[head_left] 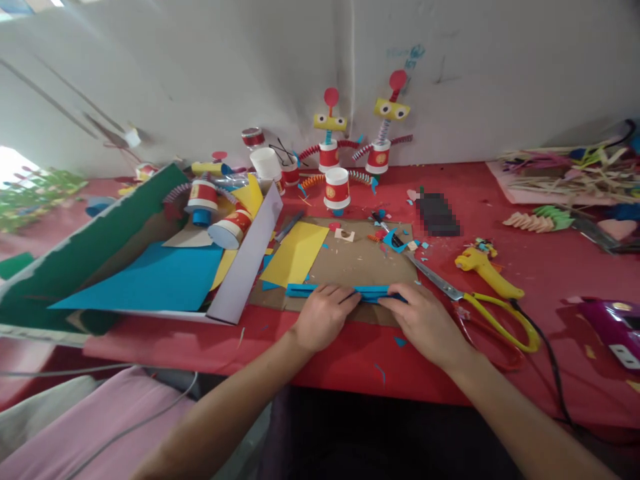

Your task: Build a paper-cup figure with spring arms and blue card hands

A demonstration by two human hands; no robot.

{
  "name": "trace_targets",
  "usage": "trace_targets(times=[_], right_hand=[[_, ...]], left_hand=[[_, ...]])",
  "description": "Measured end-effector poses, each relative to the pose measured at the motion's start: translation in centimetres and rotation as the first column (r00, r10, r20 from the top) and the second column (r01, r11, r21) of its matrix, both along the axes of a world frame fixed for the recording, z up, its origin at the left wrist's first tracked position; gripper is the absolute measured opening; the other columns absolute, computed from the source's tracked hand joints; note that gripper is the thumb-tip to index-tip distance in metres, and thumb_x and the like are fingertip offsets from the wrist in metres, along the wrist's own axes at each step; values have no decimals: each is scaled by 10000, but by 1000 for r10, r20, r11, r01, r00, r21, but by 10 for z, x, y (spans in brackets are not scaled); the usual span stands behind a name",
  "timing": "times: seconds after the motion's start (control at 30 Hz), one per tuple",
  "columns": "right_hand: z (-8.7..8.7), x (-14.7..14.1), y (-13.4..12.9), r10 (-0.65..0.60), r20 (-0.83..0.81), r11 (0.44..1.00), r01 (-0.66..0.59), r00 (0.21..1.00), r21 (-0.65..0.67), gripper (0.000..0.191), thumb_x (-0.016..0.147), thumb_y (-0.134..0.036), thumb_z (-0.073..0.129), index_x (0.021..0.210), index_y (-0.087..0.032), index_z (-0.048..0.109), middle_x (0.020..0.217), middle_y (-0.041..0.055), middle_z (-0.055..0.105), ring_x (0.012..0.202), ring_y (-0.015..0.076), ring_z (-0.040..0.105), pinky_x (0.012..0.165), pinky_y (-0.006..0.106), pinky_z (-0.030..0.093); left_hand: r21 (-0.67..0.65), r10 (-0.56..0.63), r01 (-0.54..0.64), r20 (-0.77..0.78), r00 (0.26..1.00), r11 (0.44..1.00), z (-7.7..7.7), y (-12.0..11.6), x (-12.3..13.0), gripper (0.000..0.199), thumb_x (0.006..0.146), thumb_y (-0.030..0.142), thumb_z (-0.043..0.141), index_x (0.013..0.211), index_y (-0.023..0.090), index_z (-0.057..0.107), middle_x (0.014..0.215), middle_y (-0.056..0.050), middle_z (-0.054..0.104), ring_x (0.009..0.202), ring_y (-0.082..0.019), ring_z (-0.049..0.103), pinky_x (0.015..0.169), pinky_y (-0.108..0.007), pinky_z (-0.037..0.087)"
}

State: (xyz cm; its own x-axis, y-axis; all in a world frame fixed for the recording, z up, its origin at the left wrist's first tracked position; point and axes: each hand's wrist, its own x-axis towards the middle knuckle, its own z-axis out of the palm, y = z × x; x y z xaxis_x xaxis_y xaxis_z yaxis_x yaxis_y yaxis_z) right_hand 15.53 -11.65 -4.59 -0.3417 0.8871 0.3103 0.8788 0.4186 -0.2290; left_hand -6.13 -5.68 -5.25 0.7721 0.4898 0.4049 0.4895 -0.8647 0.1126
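Observation:
A long, narrow strip of folded blue paper (371, 291) lies across the near part of a brown cardboard sheet (350, 263). My left hand (326, 312) presses on its middle with the fingers curled over it. At the strip's right end, my right hand (419, 319) pinches the paper between thumb and fingers. A yellow paper sheet (296, 255) rests on the cardboard just beyond my left hand. Blue and red paper scraps are scattered past the strip. To the right of my right hand lie scissors (443, 280) with one yellow and one red handle.
At left stands a box (245, 267) holding blue paper (160, 277) and paper-cup figures. More cup figures (329, 157) stand along the wall. A yellow glue gun (487, 270), its black cord (545, 353) and a purple object (613, 327) lie at right.

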Motion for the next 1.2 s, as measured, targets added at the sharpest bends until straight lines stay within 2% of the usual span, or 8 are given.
trace_targets(times=[0.13,0.23,0.4,0.6,0.73,0.9,1.03,1.2], right_hand=[[-5,2,-10,19,-14,999,-19,1000,40,276,877,-54,512,1046,-162,702,1071,109,652,979,270,601,866,438,520],[-7,3,-8,-7,-103,1000,9,995,17,270,874,-52,516,1021,-158,716,1072,111,658,983,264,606,870,437,529],[-5,3,-5,11,-148,1000,-10,989,6,260,890,-79,501,1008,-166,716,1069,105,673,1018,256,597,916,446,511],[-8,6,-6,13,-240,1000,-19,971,-21,243,920,-117,483,998,-208,695,989,70,700,948,225,614,872,427,518],[-9,7,-6,28,-222,999,-34,975,-25,231,919,-98,476,978,-197,676,961,69,695,925,224,606,859,419,512],[-8,5,-6,-4,-205,1000,-1,979,-20,203,930,-129,489,1053,-166,646,964,85,688,926,228,601,877,430,502],[-6,3,-6,19,-211,999,-25,977,-25,189,933,-146,499,978,-194,676,963,69,690,926,221,596,869,410,500],[-6,3,-4,-7,-214,999,-2,977,-38,182,934,-146,492,960,-194,666,948,70,680,911,227,593,859,412,490]], left_hand=[[56,16,-16,5,1000,998,0,-8,-2,230,901,116,507,1080,132,651,1056,-90,713,926,-216,668,781,-357,546],[10,75,-75,23,997,997,0,-10,2,191,911,173,521,1035,158,666,1034,-76,718,887,-205,679,768,-346,554],[-59,137,-136,7,991,989,2,-11,3,233,923,195,505,1117,193,634,1139,-76,681,903,-195,673,774,-334,548],[-83,153,-151,19,988,985,4,-12,3,150,916,168,501,920,184,650,1045,-57,699,873,-187,666,757,-319,532],[-107,150,-146,29,988,983,4,-11,4,142,919,176,500,873,176,634,992,-51,699,866,-189,657,751,-319,523],[-135,154,-147,39,987,980,4,-10,4,137,922,183,501,908,178,637,993,-51,696,872,-191,651,763,-325,520],[-204,179,-162,64,982,965,3,-11,4,142,920,248,529,952,178,648,1004,-61,697,888,-192,654,773,-324,528],[-201,179,-160,81,980,966,1,-10,4,164,921,196,512,891,193,673,1016,-47,693,893,-188,652,786,-331,530]])
